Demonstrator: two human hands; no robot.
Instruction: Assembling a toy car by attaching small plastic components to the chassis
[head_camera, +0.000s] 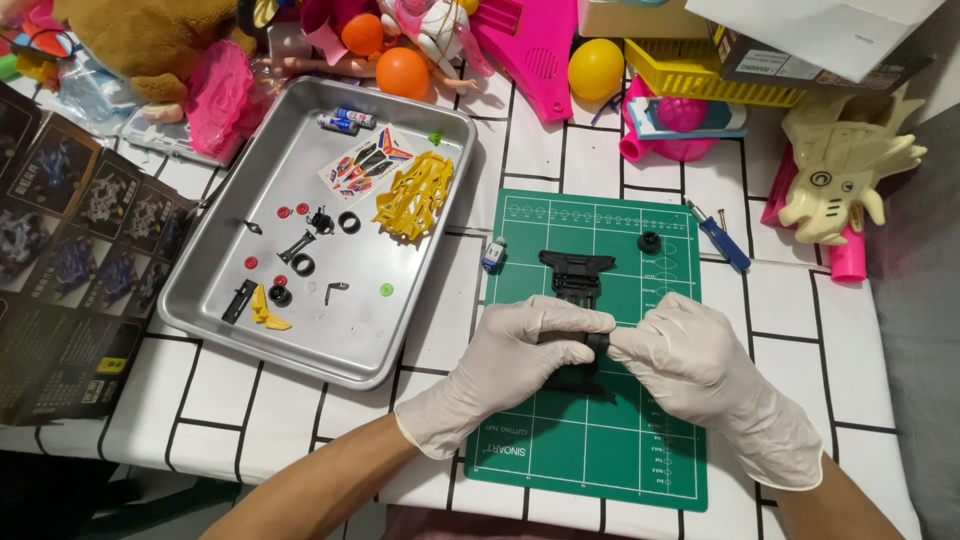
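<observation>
Counts: one metal tray (200, 300); one green cutting mat (600, 450); two batteries (346, 120) in tray; one sticker sheet (365, 165); two orange balls (402, 72); one yellow ball (595, 68); one blue screwdriver (722, 242); two gloved hands (520, 355).

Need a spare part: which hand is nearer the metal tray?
Left. The left hand lies just right of the tray; the right hand is farther right, over the green mat.
</observation>
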